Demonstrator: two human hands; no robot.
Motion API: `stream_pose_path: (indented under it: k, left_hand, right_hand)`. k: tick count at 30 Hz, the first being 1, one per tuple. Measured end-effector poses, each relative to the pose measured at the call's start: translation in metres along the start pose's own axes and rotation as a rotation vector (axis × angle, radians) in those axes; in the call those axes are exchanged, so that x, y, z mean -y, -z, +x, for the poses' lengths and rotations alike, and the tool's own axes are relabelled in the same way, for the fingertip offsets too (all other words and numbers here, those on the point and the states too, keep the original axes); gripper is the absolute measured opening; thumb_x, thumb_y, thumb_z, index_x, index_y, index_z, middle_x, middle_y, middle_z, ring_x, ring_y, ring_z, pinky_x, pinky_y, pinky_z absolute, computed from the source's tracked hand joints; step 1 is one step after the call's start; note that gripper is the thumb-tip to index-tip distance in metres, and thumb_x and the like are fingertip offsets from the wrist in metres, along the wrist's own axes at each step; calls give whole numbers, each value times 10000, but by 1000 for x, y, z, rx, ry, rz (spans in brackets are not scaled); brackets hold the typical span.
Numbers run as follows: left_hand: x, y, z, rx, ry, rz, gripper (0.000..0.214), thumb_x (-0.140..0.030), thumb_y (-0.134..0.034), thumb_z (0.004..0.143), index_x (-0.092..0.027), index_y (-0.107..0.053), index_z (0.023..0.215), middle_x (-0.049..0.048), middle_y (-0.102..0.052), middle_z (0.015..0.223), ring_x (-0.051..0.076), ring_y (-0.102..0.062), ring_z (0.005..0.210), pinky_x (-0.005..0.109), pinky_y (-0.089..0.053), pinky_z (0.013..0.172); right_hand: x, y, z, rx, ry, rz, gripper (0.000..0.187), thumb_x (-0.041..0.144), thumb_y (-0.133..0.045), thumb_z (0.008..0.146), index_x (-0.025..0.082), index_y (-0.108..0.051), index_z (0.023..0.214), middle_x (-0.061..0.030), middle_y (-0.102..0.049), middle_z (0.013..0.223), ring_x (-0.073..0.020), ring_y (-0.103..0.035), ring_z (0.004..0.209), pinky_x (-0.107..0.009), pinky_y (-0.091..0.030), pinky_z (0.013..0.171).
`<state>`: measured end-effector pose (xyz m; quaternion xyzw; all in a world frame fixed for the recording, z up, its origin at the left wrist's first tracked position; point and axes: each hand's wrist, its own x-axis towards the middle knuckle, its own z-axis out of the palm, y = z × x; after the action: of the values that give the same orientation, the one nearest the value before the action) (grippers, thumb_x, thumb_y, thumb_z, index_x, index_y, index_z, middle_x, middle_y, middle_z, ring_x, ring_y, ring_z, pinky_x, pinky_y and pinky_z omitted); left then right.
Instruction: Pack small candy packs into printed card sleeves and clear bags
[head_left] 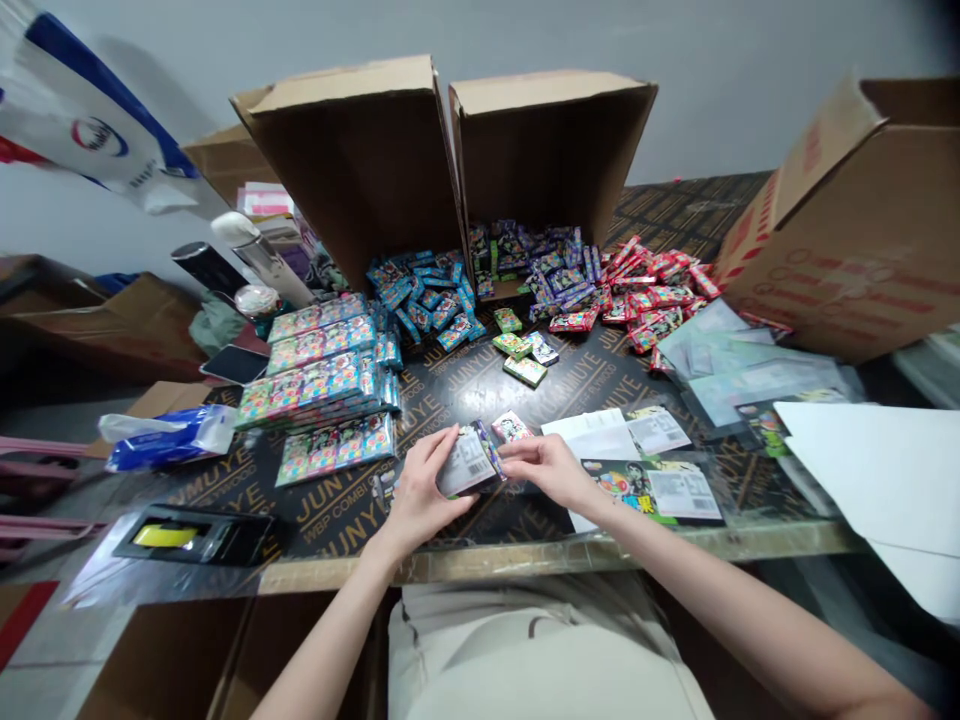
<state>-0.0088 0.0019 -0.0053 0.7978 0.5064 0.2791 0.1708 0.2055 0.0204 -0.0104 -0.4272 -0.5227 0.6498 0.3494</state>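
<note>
Near the table's front edge, my left hand is wrapped around a small bundle topped by a grey-and-white printed card with a barcode. Along the bundle's right side lies a purple candy box; the fingertips of my right hand press together at it. A red-and-white candy box lies just beyond my right fingertips. Farther back are a few loose green candy boxes and a white-and-dark one. My left palm hides the bundle's underside.
Stacked packs of candy boxes stand at left. Blue, purple and red boxes are heaped before open cartons. Printed cards and plastic sleeves lie right; a tape dispenser lies front left.
</note>
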Motion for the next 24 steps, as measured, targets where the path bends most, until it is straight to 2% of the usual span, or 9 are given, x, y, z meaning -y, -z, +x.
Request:
stream_pose_path:
  k: [3, 7, 13, 18, 24]
  left_hand:
    - [4, 0, 2, 37, 18, -33, 836, -230, -698, 593, -238, -323, 1339, 97, -427, 1273, 264, -428, 1162, 435, -356, 992]
    - [6, 0, 3, 69, 10, -56, 839, -229, -703, 582, -242, -335, 1335, 97, -429, 1279, 270, -423, 1172, 442, -350, 998]
    - [6, 1, 4, 82, 33, -69, 836, -233, -708, 578, -231, -343, 1330, 98, -428, 1281, 266, -425, 1171, 437, -349, 1000]
    - [2, 1, 5, 101, -2, -49, 827, -233, -698, 582, -227, -345, 1330, 107, -443, 1269, 273, -433, 1158, 453, -355, 986]
    - [-2, 1, 2, 93, 10, -74, 800, -219, -685, 593, -211, -356, 1323, 105, -442, 1272, 258, -435, 1163, 427, -359, 993]
  right_hand:
    - [3, 10, 2, 63, 160, -332, 263, 300, -649, 710, 171, -695, 935, -28, -718, 802, -205, -649, 731, -291, -489, 676]
    - [6, 19, 2, 83, 335, -790, 159, 254, -624, 767, 196, -692, 898, -28, -716, 771, -170, -640, 674, -230, -436, 622]
    - [16, 22, -4, -2, 620, -1218, 137, 278, -573, 829, 161, -641, 849, -59, -671, 733, -157, -599, 698, -251, -376, 635]
    - [29, 20, -11, -37, 830, -1413, 181, 310, -570, 827, 168, -597, 717, -39, -620, 684, -188, -536, 769, -327, -332, 699]
    - [20, 14, -13, 27, 903, -1276, 116, 201, -507, 868, 173, -619, 883, -44, -681, 925, -168, -549, 900, -347, -341, 819]
